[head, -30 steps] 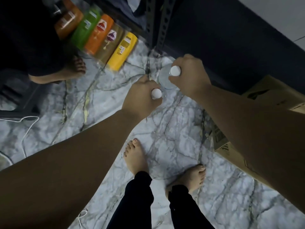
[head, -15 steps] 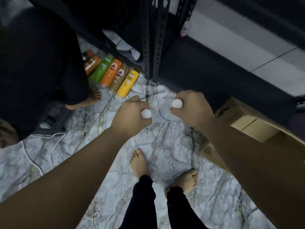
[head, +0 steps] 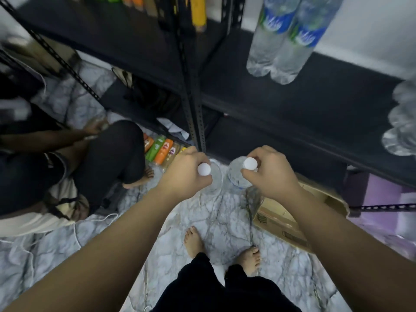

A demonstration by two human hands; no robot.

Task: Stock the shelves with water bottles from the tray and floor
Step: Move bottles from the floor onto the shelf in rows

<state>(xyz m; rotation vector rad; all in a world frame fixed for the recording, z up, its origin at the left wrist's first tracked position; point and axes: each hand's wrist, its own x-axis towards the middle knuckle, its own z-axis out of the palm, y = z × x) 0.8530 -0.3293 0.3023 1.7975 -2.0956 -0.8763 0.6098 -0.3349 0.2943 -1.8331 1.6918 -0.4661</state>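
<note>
The left hand [head: 184, 174] grips a clear water bottle [head: 213, 176] by the neck, fingers curled just under its white cap [head: 204, 169]. The right hand [head: 267, 174] holds a second water bottle [head: 236, 176] the same way, thumb and fingers closed round the neck below its cap [head: 250, 163]. Both bottles hang upright, side by side and a little apart, above the marble floor [head: 213, 221] in front of the dark metal shelves [head: 292, 104]. Two bottles with blue labels [head: 283, 39] already stand on the shelf at upper right, and more clear bottles [head: 403, 122] show at the right edge. An open cardboard box [head: 276, 219] sits on the floor just beside the right arm. At the left another person [head: 90, 158] crouches near a row of coloured drink bottles [head: 162, 149] lying on the floor by the shelf post.
</note>
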